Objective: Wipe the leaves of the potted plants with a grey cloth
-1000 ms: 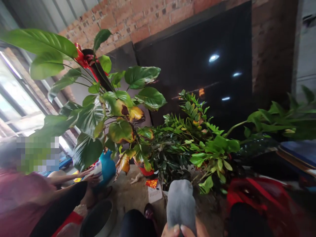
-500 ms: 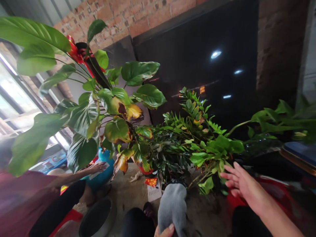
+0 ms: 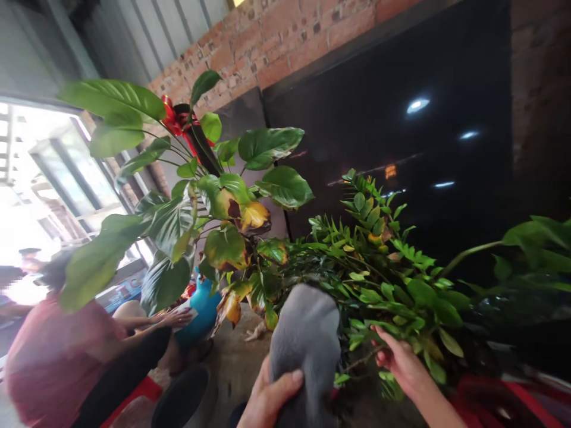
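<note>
A folded, soft grey cloth (image 3: pixel 307 333) is held up in front of me, with my left hand (image 3: pixel 274 389) gripping its lower left side, thumb across the front. To the right, my right hand (image 3: pixel 399 362) is in among the leaves of a green potted plant (image 3: pixel 375 279). Its fingers are bent around a thin stem at the plant's lower edge, partly hidden by foliage. Left of the cloth stands a taller large-leaved plant (image 3: pixel 223 244) with yellow and brown leaves and a red ribbon (image 3: pixel 178 122).
At left a seated person in a pink shirt (image 3: pixel 66 351) has hands on a blue vase-like object (image 3: pixel 205 306). A dark bucket (image 3: pixel 182 398) stands on the floor. Behind the plants are a glossy black panel (image 3: pixel 357 131) and a brick wall (image 3: pixel 285 44). Something red (image 3: pixel 499 398) lies lower right.
My left hand has raised the grey cloth. My right hand has moved left from beside the plant into its leaves, and its spread fingers have bent around a stem. The view has shifted left.
</note>
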{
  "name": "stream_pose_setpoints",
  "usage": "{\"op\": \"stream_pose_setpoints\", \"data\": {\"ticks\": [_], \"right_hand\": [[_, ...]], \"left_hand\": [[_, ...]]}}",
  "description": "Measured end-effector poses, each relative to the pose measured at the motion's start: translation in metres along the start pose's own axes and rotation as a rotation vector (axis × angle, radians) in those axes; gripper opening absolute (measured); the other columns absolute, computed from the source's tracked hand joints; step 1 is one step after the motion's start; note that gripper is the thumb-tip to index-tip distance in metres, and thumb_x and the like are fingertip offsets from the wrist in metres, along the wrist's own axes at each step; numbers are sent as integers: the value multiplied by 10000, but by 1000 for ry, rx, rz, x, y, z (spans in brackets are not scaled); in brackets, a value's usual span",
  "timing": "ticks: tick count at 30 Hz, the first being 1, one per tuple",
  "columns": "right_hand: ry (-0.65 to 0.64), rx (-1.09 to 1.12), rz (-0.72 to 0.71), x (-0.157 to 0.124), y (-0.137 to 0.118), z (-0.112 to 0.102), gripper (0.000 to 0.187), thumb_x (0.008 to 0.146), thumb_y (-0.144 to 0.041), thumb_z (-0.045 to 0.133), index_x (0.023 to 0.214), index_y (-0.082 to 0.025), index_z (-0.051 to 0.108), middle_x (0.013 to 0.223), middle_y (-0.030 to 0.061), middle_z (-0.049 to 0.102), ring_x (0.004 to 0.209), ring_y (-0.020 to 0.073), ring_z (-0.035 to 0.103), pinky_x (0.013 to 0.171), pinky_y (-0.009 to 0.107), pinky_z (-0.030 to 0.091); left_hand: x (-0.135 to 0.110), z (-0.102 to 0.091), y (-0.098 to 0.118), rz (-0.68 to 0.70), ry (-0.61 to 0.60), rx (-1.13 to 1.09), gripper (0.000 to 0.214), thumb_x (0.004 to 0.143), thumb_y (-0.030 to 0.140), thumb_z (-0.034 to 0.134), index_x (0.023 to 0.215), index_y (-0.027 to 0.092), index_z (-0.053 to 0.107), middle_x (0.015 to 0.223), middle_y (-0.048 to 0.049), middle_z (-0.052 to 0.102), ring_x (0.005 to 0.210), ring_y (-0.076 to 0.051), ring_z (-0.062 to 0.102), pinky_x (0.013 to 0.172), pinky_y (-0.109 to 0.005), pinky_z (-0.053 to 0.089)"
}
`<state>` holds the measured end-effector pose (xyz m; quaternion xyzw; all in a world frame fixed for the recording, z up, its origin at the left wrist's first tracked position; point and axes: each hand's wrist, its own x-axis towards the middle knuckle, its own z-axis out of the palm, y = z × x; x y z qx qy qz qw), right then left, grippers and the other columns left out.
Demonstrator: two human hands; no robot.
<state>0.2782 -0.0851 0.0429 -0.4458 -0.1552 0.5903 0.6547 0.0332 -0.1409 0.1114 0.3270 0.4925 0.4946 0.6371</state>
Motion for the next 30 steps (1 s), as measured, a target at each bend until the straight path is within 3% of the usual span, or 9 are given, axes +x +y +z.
{"op": "stream_pose_setpoints", "data": {"ticks": [3,6,10,13,18,20,22,26,30], "right_hand": [[3,23,-38,1,3,-1,272,428,-299,855,644,-211,712,547,-33,671,384,85,476,382,215,434],[0,41,-39,1,2,-2,246,410,-291,851,614,-232,728,646,-17,724,494,137,560,418,243,467],[-8,44,-6,-2,2,-9,268,315,-269,867,524,-234,702,478,-35,630,447,147,522,432,265,470],[-30,65,33,-5,0,-13,290,327,-272,889,555,-231,715,517,-34,664,402,127,487,434,277,484],[-49,111,60,-3,-2,-15,331,362,-289,910,644,-233,745,726,-13,761,432,111,498,435,263,496],[-43,81,18,-1,1,-16,318,384,-289,898,656,-238,740,720,-16,756,447,128,516,445,277,508],[-45,47,-28,1,5,-18,303,407,-292,880,664,-236,731,705,-21,746,465,143,537,466,291,523],[-30,18,-37,0,8,-21,262,390,-258,857,605,-229,710,629,-36,712,482,148,560,438,267,500],[-4,48,64,-4,-3,-23,258,360,-234,847,589,-238,730,641,-38,733,414,126,526,421,267,492]], "left_hand": [[27,48,30,151,-66,32,647,495,405,888,1040,131,672,800,-60,747,712,-235,701,642,-312,557],[53,75,22,156,-97,83,655,472,430,870,1020,124,681,746,-32,720,650,-191,655,639,-298,536],[45,60,-12,43,-205,207,522,492,385,847,922,116,722,722,-35,717,663,-191,650,658,-289,522],[26,46,-2,-19,-312,204,523,538,377,837,982,119,732,740,-51,735,677,-208,674,663,-295,533],[52,73,51,214,-95,66,581,534,424,852,990,89,719,726,-59,727,586,-172,639,584,-280,529],[71,84,48,198,-43,55,553,504,430,858,915,88,717,660,-36,695,548,-155,611,570,-278,518],[77,83,27,88,-72,110,526,455,418,870,845,98,722,636,-24,687,541,-148,602,579,-277,509],[53,56,-9,-121,-297,285,467,440,362,872,834,134,768,722,-25,750,622,-165,657,673,-276,523],[23,38,25,-53,-349,291,435,566,350,809,952,149,779,762,-11,769,630,-156,668,636,-242,509]]}}
